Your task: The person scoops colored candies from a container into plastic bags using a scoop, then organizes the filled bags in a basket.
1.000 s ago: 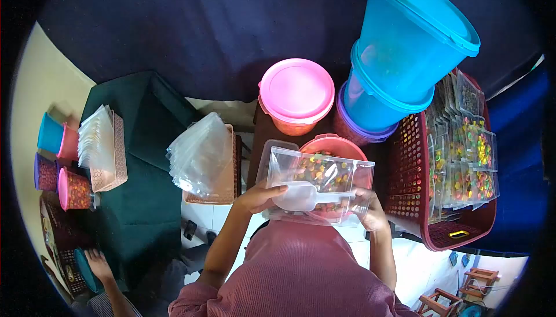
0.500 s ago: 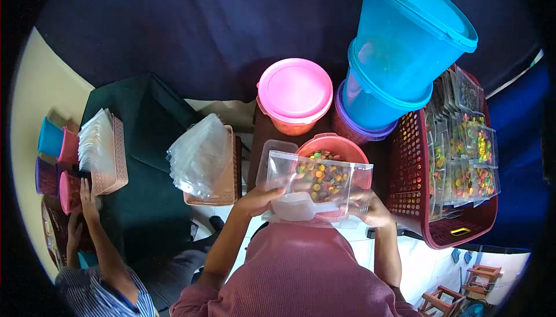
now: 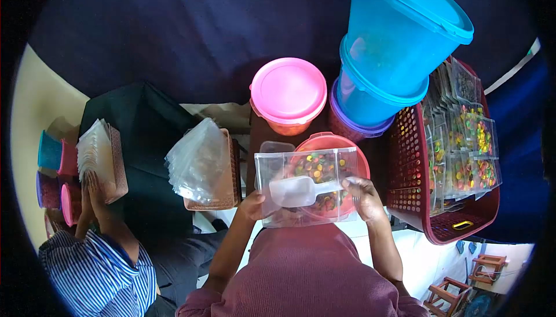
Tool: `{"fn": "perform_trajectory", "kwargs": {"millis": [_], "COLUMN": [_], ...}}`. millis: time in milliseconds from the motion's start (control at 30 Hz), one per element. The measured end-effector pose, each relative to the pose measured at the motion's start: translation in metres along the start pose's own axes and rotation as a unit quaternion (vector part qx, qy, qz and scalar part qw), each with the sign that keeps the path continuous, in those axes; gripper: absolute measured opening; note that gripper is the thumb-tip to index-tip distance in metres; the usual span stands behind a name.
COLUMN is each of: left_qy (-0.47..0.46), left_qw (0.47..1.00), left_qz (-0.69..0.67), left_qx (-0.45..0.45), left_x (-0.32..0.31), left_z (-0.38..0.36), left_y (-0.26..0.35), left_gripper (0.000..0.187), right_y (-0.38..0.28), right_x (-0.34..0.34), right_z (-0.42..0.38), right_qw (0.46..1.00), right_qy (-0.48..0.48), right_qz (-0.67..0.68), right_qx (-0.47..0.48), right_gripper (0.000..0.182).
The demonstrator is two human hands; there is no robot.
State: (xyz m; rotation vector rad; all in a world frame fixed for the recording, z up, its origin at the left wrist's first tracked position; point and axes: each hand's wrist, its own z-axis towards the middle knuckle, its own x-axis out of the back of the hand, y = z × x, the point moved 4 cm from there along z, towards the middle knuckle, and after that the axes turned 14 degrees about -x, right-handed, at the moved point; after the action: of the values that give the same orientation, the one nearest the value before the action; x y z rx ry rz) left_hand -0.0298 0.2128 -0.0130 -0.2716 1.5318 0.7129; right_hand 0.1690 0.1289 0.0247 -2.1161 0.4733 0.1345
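A clear plastic bag [image 3: 269, 169] is held up flat over the pink tub [image 3: 360, 163] of small colourful round pieces [image 3: 318, 166]. My left hand [image 3: 253, 206] pinches the bag's left side. In my right hand [image 3: 362, 197] is the handle of a translucent white scoop [image 3: 292, 192], its bowl pointing left, at the bag's right side. The scoop looks empty. Whether it lies in front of the bag or behind it, I cannot tell. The pieces show through the clear plastic.
Stacked blue tubs [image 3: 405, 39] and a pink-lidded tub [image 3: 288, 91] stand behind. At right, a red basket [image 3: 431, 224] holds filled bags [image 3: 475, 137]. Left are a basket [image 3: 234, 172] of clear bags [image 3: 200, 158] and a co-worker [image 3: 98, 270] with hands at another bag stack [image 3: 98, 149].
The bag and scoop have shifted slightly left, and the scoop has risen. My right hand has moved up a little. The co-worker's hands have moved to their bag stack.
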Motion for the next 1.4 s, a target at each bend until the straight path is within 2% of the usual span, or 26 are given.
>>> {"fn": "perform_trajectory", "kwargs": {"millis": [33,100,233,333,367,400,433,500,533,633,733,867,933,1000,1033,1100,1133,1200,1267,1400], "left_qy": [0.001,0.031,0.052,-0.001,-0.006,-0.011,-0.011,0.008,0.007,0.011,0.037,0.050,0.054,0.056,0.056,0.062,0.062,0.129,0.110,0.035], "left_qw": [1.000,0.990,0.986,0.991,0.992,0.992,0.992,0.992,0.992,0.995,0.993,0.991,0.992,0.996,0.996,0.990,0.990,0.976,0.983,0.999], "left_qz": [0.000,0.137,0.154,0.124,0.111,0.098,0.098,0.102,0.103,0.087,0.109,0.116,0.105,0.065,0.065,0.118,0.119,0.175,0.145,0.024], "left_qx": [0.004,0.030,0.044,0.043,0.063,0.082,0.084,0.075,0.076,0.039,0.036,0.033,0.037,-0.033,-0.030,-0.038,-0.037,-0.018,-0.021,-0.032], "left_x": [0.004,0.008,0.001,0.006,0.008,0.010,0.014,0.021,0.021,0.013,0.014,0.053,0.050,0.041,0.046,0.057,0.054,0.051,0.059,0.078], "left_z": [-0.001,0.000,0.001,-0.002,-0.003,-0.004,-0.006,-0.009,-0.008,-0.005,-0.006,-0.021,-0.021,-0.018,-0.018,-0.018,-0.019,-0.020,-0.020,-0.021], "left_y": [0.000,0.002,0.003,0.003,0.004,0.004,0.004,0.005,0.005,0.007,0.009,0.015,0.015,0.014,0.014,0.018,0.019,0.023,0.022,0.019], "left_gripper": [0.079,0.080,0.081,0.075,0.072,0.068,0.068,0.066,0.066,0.063,0.059,0.057,0.057,0.059,0.059,0.058,0.058,0.057,0.058,0.064], "right_y": [0.000,0.001,-0.008,-0.007,-0.016,-0.022,-0.023,-0.026,-0.025,-0.034,-0.034,-0.038,-0.044,-0.044,-0.045,-0.045,-0.042,-0.040,-0.043,-0.051], "right_x": [0.000,-0.004,-0.008,-0.004,-0.005,-0.007,-0.003,-0.002,-0.002,-0.008,-0.009,-0.009,-0.007,-0.005,-0.004,-0.005,-0.005,-0.007,-0.010,-0.008], "right_z": [-0.001,-0.001,-0.004,-0.005,-0.010,-0.015,-0.014,-0.015,-0.015,-0.021,-0.018,-0.017,-0.020,-0.019,-0.019,-0.019,-0.019,-0.018,-0.021,-0.027], "right_qw": [1.000,1.000,0.999,0.996,0.974,0.929,0.929,0.883,0.871,0.855,0.853,0.849,0.861,0.866,0.870,0.879,0.896,0.910,0.916,0.928], "right_qy": [0.003,-0.014,-0.009,-0.028,-0.031,-0.033,-0.032,-0.039,-0.013,-0.001,-0.007,-0.014,-0.023,-0.024,-0.027,-0.038,-0.057,-0.076,-0.098,-0.098], "right_qz": [0.003,0.005,-0.038,-0.082,-0.205,-0.324,-0.322,-0.394,-0.414,-0.436,-0.429,-0.447,-0.409,-0.393,-0.378,-0.349,-0.329,-0.308,-0.306,-0.255], "right_qx": [0.000,0.000,0.022,0.008,0.094,0.178,0.178,0.252,0.263,0.279,0.297,0.280,0.301,0.308,0.315,0.322,0.295,0.266,0.241,0.252], "right_gripper": [0.019,0.019,0.016,0.012,0.010,0.014,0.014,0.022,0.029,0.032,0.032,0.029,0.023,0.024,0.025,0.024,0.022,0.020,0.014,0.010]}}
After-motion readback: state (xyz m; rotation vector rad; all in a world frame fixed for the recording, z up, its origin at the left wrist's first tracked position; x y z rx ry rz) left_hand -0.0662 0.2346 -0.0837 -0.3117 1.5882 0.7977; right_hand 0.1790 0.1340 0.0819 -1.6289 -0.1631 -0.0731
